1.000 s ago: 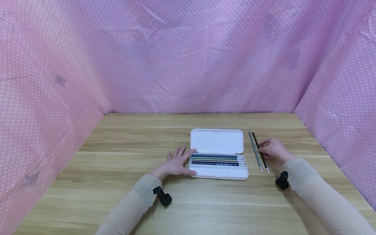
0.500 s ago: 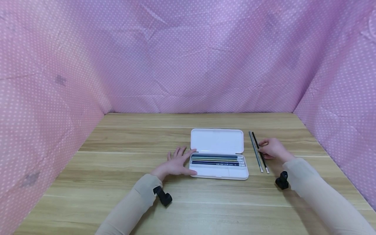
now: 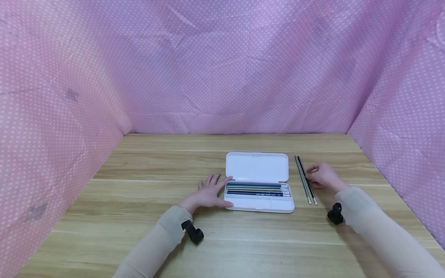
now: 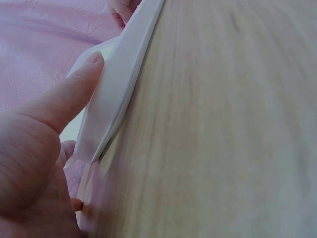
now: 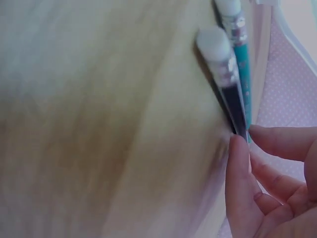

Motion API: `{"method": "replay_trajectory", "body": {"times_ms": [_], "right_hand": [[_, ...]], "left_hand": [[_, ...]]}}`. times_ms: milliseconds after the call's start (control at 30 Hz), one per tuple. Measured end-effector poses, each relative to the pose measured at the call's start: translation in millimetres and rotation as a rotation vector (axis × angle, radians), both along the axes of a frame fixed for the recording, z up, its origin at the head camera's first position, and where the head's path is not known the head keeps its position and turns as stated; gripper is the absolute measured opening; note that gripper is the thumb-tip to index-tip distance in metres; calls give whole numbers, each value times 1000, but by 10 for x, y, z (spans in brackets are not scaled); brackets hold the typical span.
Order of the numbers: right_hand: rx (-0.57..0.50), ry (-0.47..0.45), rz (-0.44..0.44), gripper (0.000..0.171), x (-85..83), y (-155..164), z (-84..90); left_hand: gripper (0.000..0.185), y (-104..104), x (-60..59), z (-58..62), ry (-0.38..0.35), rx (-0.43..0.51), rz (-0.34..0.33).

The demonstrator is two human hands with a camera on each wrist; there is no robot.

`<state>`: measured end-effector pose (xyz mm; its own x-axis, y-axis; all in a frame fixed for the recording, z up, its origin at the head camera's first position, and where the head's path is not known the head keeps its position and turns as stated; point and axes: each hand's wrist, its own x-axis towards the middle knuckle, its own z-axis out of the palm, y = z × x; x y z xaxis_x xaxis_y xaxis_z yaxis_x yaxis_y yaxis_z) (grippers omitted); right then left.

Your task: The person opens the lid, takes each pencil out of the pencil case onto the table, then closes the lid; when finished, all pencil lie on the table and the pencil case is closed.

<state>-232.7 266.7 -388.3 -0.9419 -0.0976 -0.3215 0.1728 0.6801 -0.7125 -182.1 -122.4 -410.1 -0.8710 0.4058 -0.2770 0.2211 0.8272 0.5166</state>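
Observation:
A white pencil case lies with its lid folded back; several pencils lie side by side in it. My left hand is spread at the case's left end, its thumb touching the front corner and its index finger near the hinge. In the left wrist view the thumb rests against the case wall. To the right of the case, my right hand pinches a black pencil between thumb and finger. Close beside it lies a teal pencil. Both have white erasers pointing toward me.
The wooden table carries the case and pencils. A pink dotted cloth hangs behind the table and along both sides. A black wrist camera sits on the left sleeve, another camera on the right.
The black pencil has shifted slightly left, closer to the teal pencil, with my right hand at it. My left hand and the case have stayed put.

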Motion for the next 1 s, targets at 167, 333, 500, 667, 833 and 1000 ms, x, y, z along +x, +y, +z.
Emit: {"method": "replay_trajectory", "body": {"times_ms": [167,333,500,667,833,1000], "right_hand": [[18,10,23,41,37,-4,76],[54,71,76,44,96,-69,211],[29,95,110,45,138,-165,342],[3,124,149,45,200,-306,438],[-10,143,210,42,256,-491,490],[-4,160,274,37,303,-689,506]], "left_hand": [[91,-1,7,1,0,2,-7],[91,-3,5,-3,-3,2,-6],[90,0,-2,-3,1,2,-1],[89,2,-1,3,4,-1,-1],[89,1,9,8,3,2,0],[90,-4,22,13,-4,11,2]]}}
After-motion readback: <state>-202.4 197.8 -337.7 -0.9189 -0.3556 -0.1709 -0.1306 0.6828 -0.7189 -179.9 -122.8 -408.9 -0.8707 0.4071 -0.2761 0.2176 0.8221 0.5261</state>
